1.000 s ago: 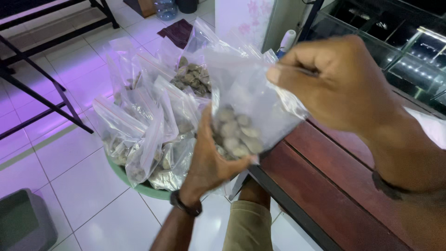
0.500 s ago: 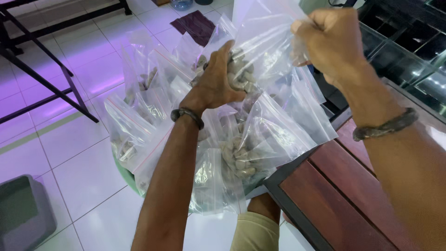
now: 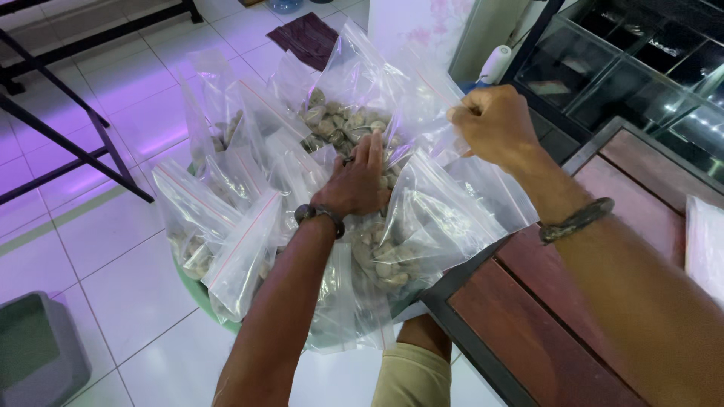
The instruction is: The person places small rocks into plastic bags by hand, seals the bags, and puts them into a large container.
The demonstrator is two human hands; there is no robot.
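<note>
Head view: your left hand (image 3: pixel 353 185) presses flat, fingers spread, among clear zip-top plastic bags of pale shells (image 3: pixel 392 249) heaped in green basin (image 3: pixel 197 292) on tiled floor; your right hand (image 3: pixel 494 124) pinches one bag's top edge.

- Two hands in view: the left hand (image 3: pixel 354 185) and the right hand (image 3: pixel 494 124); each wrist wears one dark band
- Clear zip bags (image 3: pixel 434 226) holding pale shell-like pieces: roughly ten can be made out in the heap; overlap hides an exact count
- One green basin (image 3: pixel 197 290) under the bags
- One red-brown desk (image 3: pixel 573 316)
- One grey bin (image 3: pixel 38 358) on the floor
- One dark mat (image 3: pixel 305 38)
- One glass case (image 3: pixel 633 68)
</note>
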